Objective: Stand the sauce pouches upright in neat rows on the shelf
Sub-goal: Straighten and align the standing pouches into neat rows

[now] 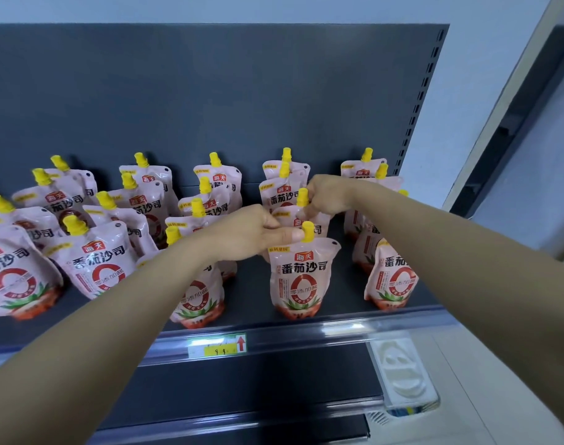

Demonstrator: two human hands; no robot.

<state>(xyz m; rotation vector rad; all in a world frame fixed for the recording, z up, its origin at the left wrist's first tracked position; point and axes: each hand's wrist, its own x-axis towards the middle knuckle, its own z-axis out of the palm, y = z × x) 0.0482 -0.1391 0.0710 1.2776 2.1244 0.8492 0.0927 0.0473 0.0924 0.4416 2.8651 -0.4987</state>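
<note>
Both arms reach in from the bottom of the shot, forearms bare. The left hand (251, 232) has its fingers curled under and its thumb pressed flat on the yellow cap (308, 231) of the front pouch (301, 277), so it's pinching the spout. That pouch stands upright above and a little right of the price tag (221, 346), close to the shelf edge. The right hand (325, 195) sits further back from the tag, fingers bunched and pinching the cap of the second pouch (293, 220), directly behind the front one.

The rest of the pouches (104, 268) stand in rough columns on the dark grey shelf (248, 293). The ones far left of the tag lean and overlap; those to the right of it stand straighter. Behind them is a matching grey back panel (210, 91), and a slotted upright (418, 101) runs up well right of the tag, with a pale wall (486, 91) beyond. The tag sits in a clear plastic rail (338, 329).

The packs are pink with a red 海天 logo, big 番茄沙司, and 零添加 inside a red ring. The tag is yellow and reads something like "9 9", beside a red up arrow.
</note>
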